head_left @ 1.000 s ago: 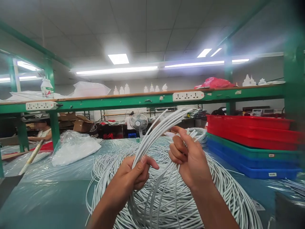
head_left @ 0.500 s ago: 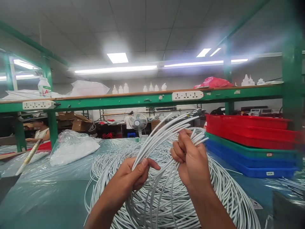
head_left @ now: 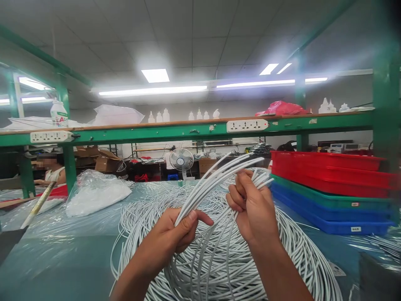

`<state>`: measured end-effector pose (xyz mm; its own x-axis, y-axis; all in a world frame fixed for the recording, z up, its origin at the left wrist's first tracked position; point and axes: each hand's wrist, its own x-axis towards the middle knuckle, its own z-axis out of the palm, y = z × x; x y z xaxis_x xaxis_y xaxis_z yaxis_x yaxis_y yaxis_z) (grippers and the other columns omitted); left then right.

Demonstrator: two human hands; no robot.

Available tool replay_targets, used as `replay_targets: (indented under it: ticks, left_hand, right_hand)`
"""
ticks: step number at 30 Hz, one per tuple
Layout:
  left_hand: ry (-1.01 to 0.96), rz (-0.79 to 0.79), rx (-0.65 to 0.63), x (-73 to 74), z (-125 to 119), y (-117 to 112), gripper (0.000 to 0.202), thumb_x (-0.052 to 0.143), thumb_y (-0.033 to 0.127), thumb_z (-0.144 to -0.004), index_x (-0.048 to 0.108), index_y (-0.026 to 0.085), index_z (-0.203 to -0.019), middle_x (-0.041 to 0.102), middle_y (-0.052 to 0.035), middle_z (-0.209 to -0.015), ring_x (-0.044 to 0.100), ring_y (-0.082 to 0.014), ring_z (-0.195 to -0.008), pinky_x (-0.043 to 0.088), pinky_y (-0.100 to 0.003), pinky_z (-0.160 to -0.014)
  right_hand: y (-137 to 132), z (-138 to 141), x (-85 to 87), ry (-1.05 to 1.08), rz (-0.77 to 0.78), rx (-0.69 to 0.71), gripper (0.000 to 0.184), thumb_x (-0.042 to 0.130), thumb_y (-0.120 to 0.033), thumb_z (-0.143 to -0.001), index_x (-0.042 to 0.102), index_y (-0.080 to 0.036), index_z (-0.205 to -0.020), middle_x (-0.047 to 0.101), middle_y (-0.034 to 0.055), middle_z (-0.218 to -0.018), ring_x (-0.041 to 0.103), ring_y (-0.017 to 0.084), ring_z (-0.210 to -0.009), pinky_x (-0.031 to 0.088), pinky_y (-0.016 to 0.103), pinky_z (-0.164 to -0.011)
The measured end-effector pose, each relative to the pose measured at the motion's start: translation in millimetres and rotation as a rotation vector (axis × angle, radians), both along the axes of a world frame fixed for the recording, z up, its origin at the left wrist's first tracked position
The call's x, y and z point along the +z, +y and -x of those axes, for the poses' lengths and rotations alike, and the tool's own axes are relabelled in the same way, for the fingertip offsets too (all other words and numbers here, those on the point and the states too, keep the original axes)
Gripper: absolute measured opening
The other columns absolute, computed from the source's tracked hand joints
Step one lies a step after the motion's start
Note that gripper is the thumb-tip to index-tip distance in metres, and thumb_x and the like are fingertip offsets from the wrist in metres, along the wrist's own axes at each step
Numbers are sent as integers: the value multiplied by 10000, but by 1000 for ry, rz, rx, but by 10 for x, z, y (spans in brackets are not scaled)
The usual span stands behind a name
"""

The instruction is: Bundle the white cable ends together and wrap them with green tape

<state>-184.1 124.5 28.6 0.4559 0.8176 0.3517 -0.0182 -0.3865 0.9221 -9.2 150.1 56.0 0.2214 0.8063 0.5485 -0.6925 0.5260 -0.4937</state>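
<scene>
My left hand [head_left: 180, 232] is closed round a bundle of white cables [head_left: 208, 182] whose free ends fan up and to the right. Its index finger reaches out toward the other strands. Gripped in my right hand [head_left: 252, 205] is a second bunch of white cable ends [head_left: 261, 179], poking out above the fist; the fingers are curled in. Strands from both bunches hang down in loops between the hands. Beneath them spreads a large coiled heap of white cables [head_left: 307, 255], partly hidden by my forearms.
Stacked red, green and blue trays [head_left: 328, 211] stand on the right. A clear plastic bag [head_left: 97, 194] with white contents lies at left. Across the back runs a green shelf beam [head_left: 163, 133] with power strips and bottles. Behind are a fan [head_left: 181, 159] and a seated person [head_left: 54, 171].
Both hands have shifted very slightly to the right. The left bundle's tips sit a little lower, closer to the right hand. Both grips stay the same.
</scene>
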Motion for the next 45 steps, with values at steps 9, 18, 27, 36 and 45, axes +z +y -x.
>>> replay_targets:
  ticks: [9,18,27,36,45]
  left_hand:
    - [17,-5,18,-9,14,19,425,469,490,-950,690,130,-997,228,63,-533,188,-64,-478,141,-239,-449]
    - [15,-3,20,-5,24,31,433,477,492,-946,681,113,-994,233,68,-518,184,-59,-471,133,-235,-446]
    - [-249,-65,337,16,-132,27,381,544,487,-903,588,125,-1016,387,54,-582,258,-38,-443,157,-204,-436]
    - [-197,-155,399,26,-144,30,364,622,484,-849,554,132,-912,262,80,-567,203,-38,-473,145,-189,-444]
    - [-300,-81,492,1,-65,151,378,604,528,-849,527,175,-958,344,73,-578,233,-36,-463,150,-154,-430]
  right_hand:
    - [10,0,-8,2,-8,48,307,724,-218,-782,421,-210,-730,149,-103,-550,121,45,-434,141,182,-375]
    - [8,1,-7,12,-18,39,347,774,-226,-732,428,-207,-718,134,-107,-545,117,43,-432,134,182,-378]
    - [166,78,-65,88,5,95,353,786,-339,-748,467,-194,-788,261,-98,-607,161,31,-445,159,169,-381]
    - [125,99,-74,65,-38,1,340,755,-370,-782,469,-188,-770,355,-73,-683,228,19,-443,193,176,-397]
    - [114,130,-73,24,-65,134,258,709,-344,-826,509,-183,-798,363,-70,-674,227,16,-448,182,171,-404]
